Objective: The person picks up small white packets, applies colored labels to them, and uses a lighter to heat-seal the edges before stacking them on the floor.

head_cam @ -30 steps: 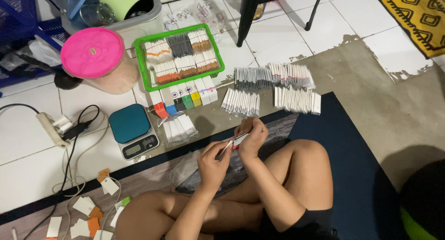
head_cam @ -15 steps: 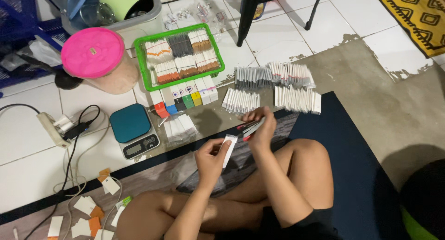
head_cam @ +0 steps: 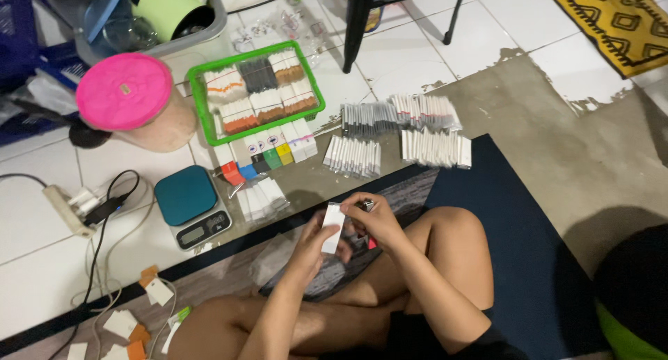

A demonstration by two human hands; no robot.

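White and narrow, a small paper packet [head_cam: 333,228] stands upright between the two hands over the person's crossed legs, above the dark blue mat [head_cam: 529,262]. The left hand [head_cam: 316,240] is closed on its lower part from the side; the right hand [head_cam: 374,217] pinches its top edge and also grips a small dark item I cannot make out. The hands are close together, both clamped on the packet. Beyond the mat's far edge, on the floor, lie rows of similar white packets [head_cam: 435,148], a green tray [head_cam: 259,90] filled with bundled packets, a teal kitchen scale [head_cam: 189,205] and a jar with a pink lid [head_cam: 124,92]. A white power strip [head_cam: 69,207] rests near the floor's left edge.
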